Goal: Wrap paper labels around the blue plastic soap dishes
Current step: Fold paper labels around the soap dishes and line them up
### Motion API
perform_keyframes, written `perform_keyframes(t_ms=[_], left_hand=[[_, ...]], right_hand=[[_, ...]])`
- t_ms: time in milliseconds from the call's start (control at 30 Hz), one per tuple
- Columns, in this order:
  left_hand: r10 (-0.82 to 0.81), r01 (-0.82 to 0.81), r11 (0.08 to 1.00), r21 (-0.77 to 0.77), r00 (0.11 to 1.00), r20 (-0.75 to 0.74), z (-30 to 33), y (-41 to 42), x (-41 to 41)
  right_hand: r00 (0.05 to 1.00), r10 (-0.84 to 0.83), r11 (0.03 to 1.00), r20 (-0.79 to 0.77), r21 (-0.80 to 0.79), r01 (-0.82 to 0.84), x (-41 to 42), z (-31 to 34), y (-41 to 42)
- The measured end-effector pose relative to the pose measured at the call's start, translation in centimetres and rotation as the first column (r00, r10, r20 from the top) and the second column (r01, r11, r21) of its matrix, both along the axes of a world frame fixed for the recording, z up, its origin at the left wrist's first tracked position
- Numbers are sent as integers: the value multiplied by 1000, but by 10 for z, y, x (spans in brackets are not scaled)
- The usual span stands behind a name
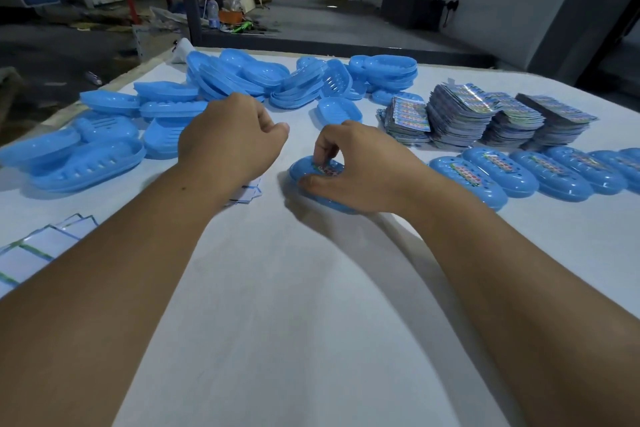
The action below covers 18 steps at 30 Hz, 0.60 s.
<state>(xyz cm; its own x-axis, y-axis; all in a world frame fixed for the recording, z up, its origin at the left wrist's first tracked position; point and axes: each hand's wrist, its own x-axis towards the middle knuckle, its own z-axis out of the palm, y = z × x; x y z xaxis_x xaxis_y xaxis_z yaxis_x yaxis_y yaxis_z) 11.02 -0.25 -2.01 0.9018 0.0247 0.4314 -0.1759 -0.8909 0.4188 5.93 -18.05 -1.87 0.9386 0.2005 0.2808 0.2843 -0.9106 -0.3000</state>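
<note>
A blue soap dish (302,168) lies on the white table (294,288) at the middle, with a colourful paper label (329,169) across its top. My right hand (360,166) grips this dish, thumb at its near side and fingertips on the label. My left hand (232,139) hovers to the left of the dish with fingers curled, and I see nothing in it. Small white label sheets (247,191) lie under that hand.
Loose blue dishes (242,76) are heaped at the back left. Stacks of printed labels (485,114) stand at the back right. A row of labelled dishes (519,173) lies to the right. White sheets (38,246) sit at the left edge.
</note>
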Motion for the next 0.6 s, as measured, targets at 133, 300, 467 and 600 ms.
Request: perform_keyframes(t_ms=[133, 300, 467, 600], left_hand=[[4, -4, 1000, 6, 1000, -12, -2, 1, 2], [0, 1, 1000, 20, 999, -37, -4, 1, 3], [-4, 5, 1000, 25, 999, -42, -5, 2, 3], [-7, 9, 999, 40, 999, -53, -5, 1, 3]], right_hand=[[995, -93, 994, -23, -65, 91, -1, 3, -6], [981, -196, 977, -9, -86, 195, 1, 4, -10], [967, -252, 966, -31, -68, 250, 2, 3, -11], [961, -272, 960, -45, -76, 268, 1, 6, -16]])
